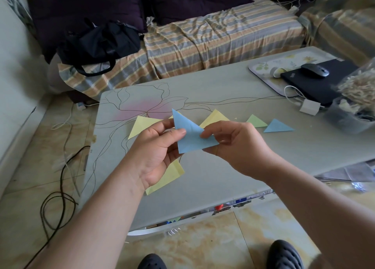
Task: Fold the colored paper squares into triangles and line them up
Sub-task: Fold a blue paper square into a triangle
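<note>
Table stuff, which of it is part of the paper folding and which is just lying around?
Part of the job:
blue paper held in both hands
yellow triangles
green triangle
blue triangle
yellow sheet

Just lying about:
tray
mouse
laptop
white charger

Soft, dim daylight, faint shadows, wide-angle bending and blur at the edges.

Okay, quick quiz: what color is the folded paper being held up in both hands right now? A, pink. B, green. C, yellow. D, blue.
D: the folded triangle pinched between the left hand and the right hand is blue; yellow and green triangles lie on the table.
</note>
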A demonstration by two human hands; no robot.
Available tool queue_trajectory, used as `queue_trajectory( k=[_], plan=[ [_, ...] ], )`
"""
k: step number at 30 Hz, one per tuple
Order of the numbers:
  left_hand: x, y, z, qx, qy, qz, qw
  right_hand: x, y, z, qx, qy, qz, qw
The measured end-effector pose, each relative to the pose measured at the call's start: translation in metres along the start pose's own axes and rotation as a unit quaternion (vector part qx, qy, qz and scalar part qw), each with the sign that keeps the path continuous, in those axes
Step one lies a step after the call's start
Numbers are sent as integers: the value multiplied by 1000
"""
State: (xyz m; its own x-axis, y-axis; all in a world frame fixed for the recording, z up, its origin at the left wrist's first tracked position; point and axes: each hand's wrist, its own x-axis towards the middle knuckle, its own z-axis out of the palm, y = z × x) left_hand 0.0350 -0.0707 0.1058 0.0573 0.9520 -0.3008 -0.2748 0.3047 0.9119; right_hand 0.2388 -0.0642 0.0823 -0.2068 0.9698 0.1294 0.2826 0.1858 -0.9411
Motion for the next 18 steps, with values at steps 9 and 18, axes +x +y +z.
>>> queue_trajectory(
  k=[9,18],
  plan=[
    [-4,0,3,-42,-23,23,999,2,1,-1,120,30,29,992],
    [-6,-2,6,-26,-29,2,999,-1,-3,5,203,64,39,976]
  ],
)
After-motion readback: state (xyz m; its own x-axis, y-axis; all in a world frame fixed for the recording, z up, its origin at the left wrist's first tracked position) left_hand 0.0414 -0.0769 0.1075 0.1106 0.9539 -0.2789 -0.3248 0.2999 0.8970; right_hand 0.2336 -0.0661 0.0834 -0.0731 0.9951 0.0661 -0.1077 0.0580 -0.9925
